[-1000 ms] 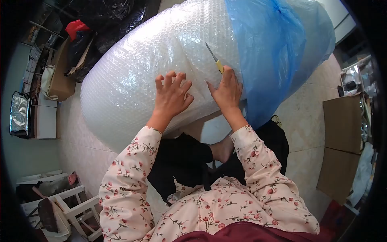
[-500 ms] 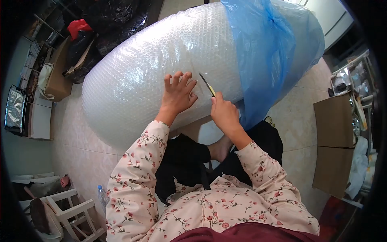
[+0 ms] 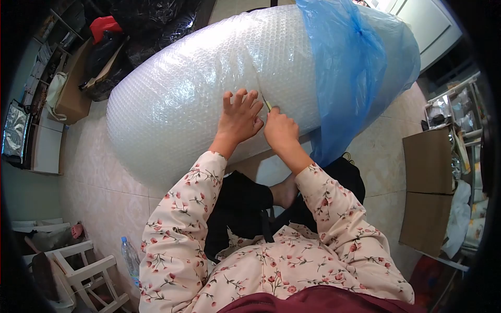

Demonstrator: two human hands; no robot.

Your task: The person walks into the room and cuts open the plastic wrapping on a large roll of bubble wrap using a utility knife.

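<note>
A large roll of bubble wrap (image 3: 182, 99) lies across the floor in front of me, its right part covered by a blue plastic bag (image 3: 347, 73). My left hand (image 3: 239, 121) rests on the roll with bent, spread fingers. Close to its right, my right hand (image 3: 282, 130) grips a yellow utility knife (image 3: 269, 105), whose handle is mostly hidden in the fist. The thin blade points up and left against the bubble wrap, at the lower end of a faint line running up the roll.
Black plastic bags (image 3: 151, 26) and a cardboard box (image 3: 77, 88) stand at the back left. A water bottle (image 3: 129, 255) is beside a white rack (image 3: 94, 271) at the lower left. Cardboard (image 3: 428, 193) and shelving stand at the right.
My right hand has moved left and slightly up with the utility knife, bringing the blade to the bubble wrap near my left fingers. My left hand has shifted slightly right.
</note>
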